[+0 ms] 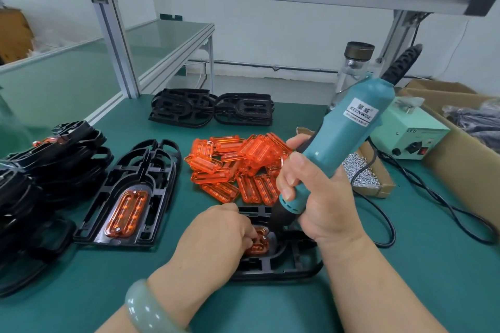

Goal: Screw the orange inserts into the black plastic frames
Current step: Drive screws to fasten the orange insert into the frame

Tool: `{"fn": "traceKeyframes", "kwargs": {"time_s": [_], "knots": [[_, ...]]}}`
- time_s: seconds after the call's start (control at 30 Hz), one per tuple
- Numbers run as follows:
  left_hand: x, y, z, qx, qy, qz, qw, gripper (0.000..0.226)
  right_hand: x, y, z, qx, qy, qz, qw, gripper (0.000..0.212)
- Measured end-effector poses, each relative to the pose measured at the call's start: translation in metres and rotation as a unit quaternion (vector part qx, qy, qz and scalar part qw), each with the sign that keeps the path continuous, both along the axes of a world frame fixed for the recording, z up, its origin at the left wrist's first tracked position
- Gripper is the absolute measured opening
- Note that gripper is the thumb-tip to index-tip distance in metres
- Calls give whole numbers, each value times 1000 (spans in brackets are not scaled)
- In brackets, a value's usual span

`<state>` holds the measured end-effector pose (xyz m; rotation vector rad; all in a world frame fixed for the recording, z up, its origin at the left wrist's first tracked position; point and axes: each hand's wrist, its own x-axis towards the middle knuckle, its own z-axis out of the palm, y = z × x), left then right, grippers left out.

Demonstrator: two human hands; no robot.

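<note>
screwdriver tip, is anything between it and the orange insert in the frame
Nothing visible does. The screwdriver tip reaches the orange insert at its far right corner; the left hand holds the insert just left of the tip, not under it.

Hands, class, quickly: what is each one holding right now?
Left hand: fingers curled on the orange insert.
Right hand: grips the teal electric screwdriver.

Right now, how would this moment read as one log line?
right hand: grips screwdriver | left hand: holds orange insert in black frame
</note>
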<state>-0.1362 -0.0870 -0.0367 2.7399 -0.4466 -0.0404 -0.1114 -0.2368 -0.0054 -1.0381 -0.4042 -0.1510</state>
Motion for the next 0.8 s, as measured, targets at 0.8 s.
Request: {"fn": "traceKeyframes", "kwargs": {"time_s": [0.8], "knots": [[8, 9, 4, -64, -9, -1, 998, 19, 21, -50, -15, 282, 172, -188, 925, 12]]}}
